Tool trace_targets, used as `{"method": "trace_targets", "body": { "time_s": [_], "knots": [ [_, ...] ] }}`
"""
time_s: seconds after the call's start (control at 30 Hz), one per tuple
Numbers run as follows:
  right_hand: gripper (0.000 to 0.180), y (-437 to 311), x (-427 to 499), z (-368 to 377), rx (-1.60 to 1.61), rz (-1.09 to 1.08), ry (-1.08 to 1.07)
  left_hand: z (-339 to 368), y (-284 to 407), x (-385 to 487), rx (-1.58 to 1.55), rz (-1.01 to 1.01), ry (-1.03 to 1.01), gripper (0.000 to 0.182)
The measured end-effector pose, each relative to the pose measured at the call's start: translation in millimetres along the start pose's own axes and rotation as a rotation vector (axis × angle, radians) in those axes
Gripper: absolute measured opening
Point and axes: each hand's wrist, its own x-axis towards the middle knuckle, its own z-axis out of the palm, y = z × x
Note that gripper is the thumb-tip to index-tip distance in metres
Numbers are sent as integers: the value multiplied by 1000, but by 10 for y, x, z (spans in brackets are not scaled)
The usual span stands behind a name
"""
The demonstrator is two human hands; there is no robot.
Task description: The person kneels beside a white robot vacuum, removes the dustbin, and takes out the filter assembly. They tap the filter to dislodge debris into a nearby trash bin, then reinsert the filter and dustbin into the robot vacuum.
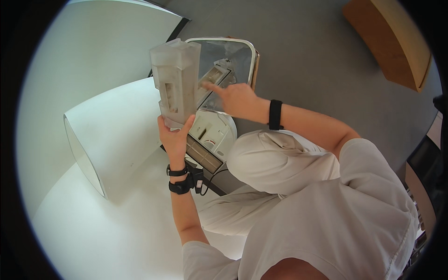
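Observation:
My left hand (pixel 174 138) grips the lower end of a cloudy, translucent plastic dust box (pixel 178 80), held upright. Dust shows inside it. My right hand (pixel 239 101) has its index finger stretched out and the other fingers curled. Its fingertip is at a dusty, pale plastic tray-like part (pixel 211 78) with a dark edge, right beside the dust box; whether the two are joined is hidden. Behind them is a waste bin (pixel 252 59) with a grey plastic liner. Below my hands sits a round white appliance (pixel 224 126), its inner compartment exposed, and a framed pleated filter (pixel 204 154).
A large white curved panel (pixel 115 129) stands close on my left, with a pale wall (pixel 115 45) beyond it. My bent knee (pixel 250 157) is just right of the appliance. A wooden furniture piece (pixel 392 45) stands on the grey floor (pixel 304 59) at the upper right.

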Motion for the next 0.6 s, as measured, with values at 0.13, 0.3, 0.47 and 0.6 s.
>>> {"method": "trace_targets", "body": {
  "time_s": [0.13,0.3,0.47,0.6],
  "knots": [
    [77,-18,75,6,-66,47,33,-1,-22,3,-4,-80,-27,60],
    [77,-118,56,22,-67,-121,-107,11,-23,-3,3,-7,-16,59],
    [78,-7,130,-85,-21,0,-99,6,12,0,6,-44,-23,59],
    [80,-164,117,60,-106,-153,-120,-5,22,-16,80,-44,-23,60]
  ]
}}
